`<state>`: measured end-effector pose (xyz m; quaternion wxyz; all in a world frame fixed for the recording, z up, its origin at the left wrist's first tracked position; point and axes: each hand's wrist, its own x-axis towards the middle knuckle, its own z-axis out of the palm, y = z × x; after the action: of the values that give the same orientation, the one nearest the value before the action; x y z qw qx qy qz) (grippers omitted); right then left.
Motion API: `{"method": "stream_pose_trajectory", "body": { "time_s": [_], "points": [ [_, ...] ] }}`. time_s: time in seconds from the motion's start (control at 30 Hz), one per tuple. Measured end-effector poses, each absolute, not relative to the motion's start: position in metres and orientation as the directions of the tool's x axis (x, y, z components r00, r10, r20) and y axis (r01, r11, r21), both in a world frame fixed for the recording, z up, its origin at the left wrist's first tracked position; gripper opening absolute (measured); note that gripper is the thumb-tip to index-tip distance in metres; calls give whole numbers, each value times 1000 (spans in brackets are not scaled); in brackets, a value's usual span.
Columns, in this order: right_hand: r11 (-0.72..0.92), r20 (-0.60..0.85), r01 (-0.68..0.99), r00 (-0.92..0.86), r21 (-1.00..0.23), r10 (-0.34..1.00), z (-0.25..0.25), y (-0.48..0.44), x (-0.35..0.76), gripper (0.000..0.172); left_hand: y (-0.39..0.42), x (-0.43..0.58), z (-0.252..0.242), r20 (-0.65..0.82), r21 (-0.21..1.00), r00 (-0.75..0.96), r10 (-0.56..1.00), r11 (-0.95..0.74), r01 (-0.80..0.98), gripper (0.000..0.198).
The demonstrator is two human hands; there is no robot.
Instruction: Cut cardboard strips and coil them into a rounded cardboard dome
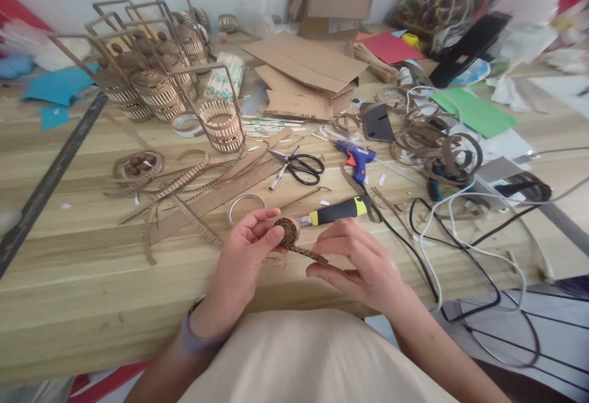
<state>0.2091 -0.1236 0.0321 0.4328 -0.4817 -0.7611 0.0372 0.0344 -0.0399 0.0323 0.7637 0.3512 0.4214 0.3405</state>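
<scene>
Coiled corrugated strip [288, 232] in left hand [239, 262] — grip narrow, holding coil, thumb against its left side; coil above near part of counter [92, 299]. Free tail [305, 253] leaves coil's lower edge, long axis slanting right and toward person, end between thumb and fingers of right hand [356, 259] — that grip narrow too, on tail. Coil lies left of right grip, slightly farther from person; right hand nearer tail's end. Utility knife [338, 211] just beyond hands, glue gun [361, 156] and scissors [301, 167] farther out.
</scene>
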Motion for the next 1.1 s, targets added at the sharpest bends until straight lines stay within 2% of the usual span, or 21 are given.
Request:
{"method": "stream_pose_trajectory", "body": {
  "time_s": [0.07, 0.27, 0.63, 0.77, 1.1],
  "points": [
    [569, 638, 668, -180, -480, 749, 32, -121, 204, 4, -40, 34, 31, -408, 812, 419, 811, 532, -239, 43],
    [591, 620, 641, -221, -489, 753, 35, -130, 203, 16, -37, 29, 30, -394, 813, 425, 815, 525, -252, 38],
    [603, 595, 689, -304, -402, 744, 52, -135, 219, 16, -38, 24, 36, -400, 853, 494, 772, 511, -109, 35],
    [616, 588, 669, -319, -416, 744, 56, -125, 222, 19, -39, 22, 37, -410, 875, 495, 766, 483, -24, 34],
    [605, 560, 616, -301, -504, 772, 57, -113, 223, 18, -42, 17, 39, -309, 940, 597, 741, 334, 72, 30]
  ]
}}
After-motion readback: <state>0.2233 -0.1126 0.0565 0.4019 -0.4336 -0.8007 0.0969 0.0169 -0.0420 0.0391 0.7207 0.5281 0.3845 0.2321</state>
